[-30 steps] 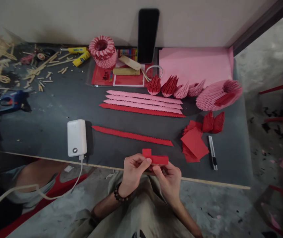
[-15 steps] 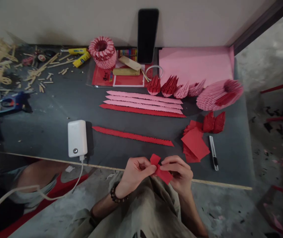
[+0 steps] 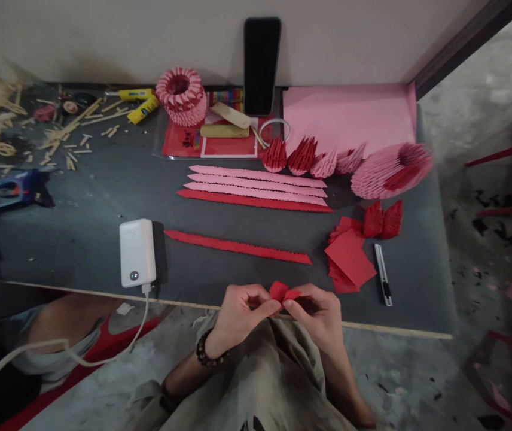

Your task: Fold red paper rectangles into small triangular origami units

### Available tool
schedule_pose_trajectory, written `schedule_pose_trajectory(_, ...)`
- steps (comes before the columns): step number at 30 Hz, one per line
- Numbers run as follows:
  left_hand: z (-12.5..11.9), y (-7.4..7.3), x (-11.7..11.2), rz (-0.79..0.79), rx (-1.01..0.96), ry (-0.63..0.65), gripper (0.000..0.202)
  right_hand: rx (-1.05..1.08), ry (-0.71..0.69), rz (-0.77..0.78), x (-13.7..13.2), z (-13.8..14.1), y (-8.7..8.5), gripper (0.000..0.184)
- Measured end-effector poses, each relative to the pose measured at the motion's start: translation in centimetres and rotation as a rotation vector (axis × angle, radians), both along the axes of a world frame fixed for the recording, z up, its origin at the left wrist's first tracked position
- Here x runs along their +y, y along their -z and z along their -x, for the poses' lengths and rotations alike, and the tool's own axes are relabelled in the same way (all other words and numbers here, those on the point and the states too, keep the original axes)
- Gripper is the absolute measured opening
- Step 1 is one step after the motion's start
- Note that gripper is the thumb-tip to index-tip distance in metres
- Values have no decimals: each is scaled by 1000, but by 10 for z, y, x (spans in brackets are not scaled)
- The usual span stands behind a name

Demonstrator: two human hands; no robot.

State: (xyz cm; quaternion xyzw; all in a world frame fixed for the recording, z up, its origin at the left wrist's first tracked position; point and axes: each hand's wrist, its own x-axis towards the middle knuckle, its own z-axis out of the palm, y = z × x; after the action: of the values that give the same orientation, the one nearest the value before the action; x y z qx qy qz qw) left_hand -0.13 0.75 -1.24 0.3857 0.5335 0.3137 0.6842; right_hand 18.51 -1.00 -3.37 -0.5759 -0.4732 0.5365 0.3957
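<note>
Between my hands, over the table's front edge, is a small folded piece of red paper. My left hand pinches it from the left with thumb and fingers. From the other side my right hand pinches it too, thumb pressed against its lower part. Fingers cover much of the fold. A stack of red paper sheets lies to the right of my hands, with a box cutter beside it. Just beyond my hands stretches a red folded-paper strip.
Pink strips and stacked paper pieces lie farther back. A phone leans on the wall near a pink woven paper vase. At left are a power bank with cable, a glue gun and wooden sticks.
The right side of the red paper has been folded up, and its lower flap no longer hangs out. My right thumb has come in close to my left thumb. The view has shifted slightly.
</note>
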Motion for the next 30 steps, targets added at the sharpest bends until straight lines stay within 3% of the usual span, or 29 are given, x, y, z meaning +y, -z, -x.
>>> schedule_pose_trajectory(8,-3,11,-11,42,-5,-35,25,151,301,192,-13,20,1,20)
schedule_pose_trajectory(12,-8,10,-13,-64,144,-32,25,175,374,188,-15,26,0,18)
schedule_pose_trajectory(17,-7,3,-10,-243,325,-13,15,120,346,139,-12,28,-3,19)
schedule_pose_trajectory(23,-10,9,-15,-644,637,55,15,-32,322,-27,-18,33,7,18)
schedule_pose_trajectory(27,-10,15,-19,-686,672,60,19,-42,296,-137,-20,35,14,22)
schedule_pose_trajectory(30,-7,18,-19,-692,639,69,28,-117,199,-318,-15,32,13,21)
